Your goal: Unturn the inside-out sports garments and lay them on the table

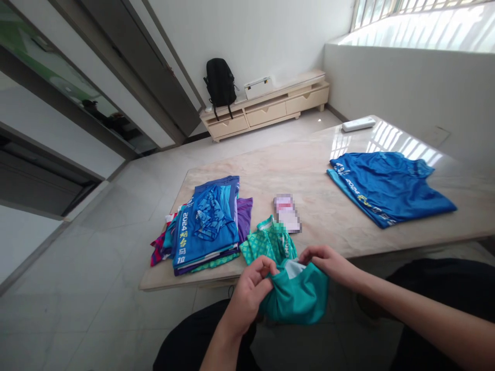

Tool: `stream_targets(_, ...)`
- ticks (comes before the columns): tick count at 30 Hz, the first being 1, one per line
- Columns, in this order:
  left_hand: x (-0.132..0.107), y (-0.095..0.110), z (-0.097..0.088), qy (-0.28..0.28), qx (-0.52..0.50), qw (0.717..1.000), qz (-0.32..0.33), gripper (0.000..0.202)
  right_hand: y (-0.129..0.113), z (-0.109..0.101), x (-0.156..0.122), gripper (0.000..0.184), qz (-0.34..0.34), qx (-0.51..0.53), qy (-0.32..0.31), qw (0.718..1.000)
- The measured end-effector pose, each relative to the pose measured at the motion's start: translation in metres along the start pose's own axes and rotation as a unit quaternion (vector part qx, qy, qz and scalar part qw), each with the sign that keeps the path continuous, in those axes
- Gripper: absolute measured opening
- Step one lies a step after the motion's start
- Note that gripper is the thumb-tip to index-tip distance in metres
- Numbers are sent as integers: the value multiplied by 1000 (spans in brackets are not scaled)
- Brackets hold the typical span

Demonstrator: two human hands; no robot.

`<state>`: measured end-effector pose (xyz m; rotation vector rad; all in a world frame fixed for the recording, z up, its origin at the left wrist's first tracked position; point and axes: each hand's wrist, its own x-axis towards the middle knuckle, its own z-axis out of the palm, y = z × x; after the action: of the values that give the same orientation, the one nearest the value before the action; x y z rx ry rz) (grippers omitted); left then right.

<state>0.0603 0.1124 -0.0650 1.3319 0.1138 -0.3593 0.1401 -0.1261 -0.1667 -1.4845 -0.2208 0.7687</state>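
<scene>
Over the table's front edge I hold a green shirt (pixel 299 301) by its bunched cloth, its pale inner side showing between my hands. My left hand (pixel 252 288) pinches it on the left. On the right, my right hand (pixel 328 262) grips the same cloth with thumb and fingers. The shirt's light-green patterned part lies on the table (pixel 232 167), beside a stack of folded clothes (pixel 207 221) topped by a blue garment marked "2024". A blue shirt (pixel 390 188), also marked "2024", lies spread on the right side of the table.
A blurred-out pinkish item (pixel 288 214) lies just beyond the green shirt. A white remote-like object (pixel 358 124) rests near the table's far right corner. Against the wall, a low cabinet (pixel 266 114) carries a black backpack (pixel 220 82) and a white box (pixel 258 87).
</scene>
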Motion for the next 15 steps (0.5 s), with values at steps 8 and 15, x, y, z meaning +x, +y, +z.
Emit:
stream_targets(8, -20, 9, 17, -189, -7, 975, -119, 31, -38, 10, -24, 80, -12, 152, -356, 922)
stream_targets(15, -34, 5, 11, -250, -116, 944, -184, 46, 4, 20, -29, 88, 94, -59, -545, 831)
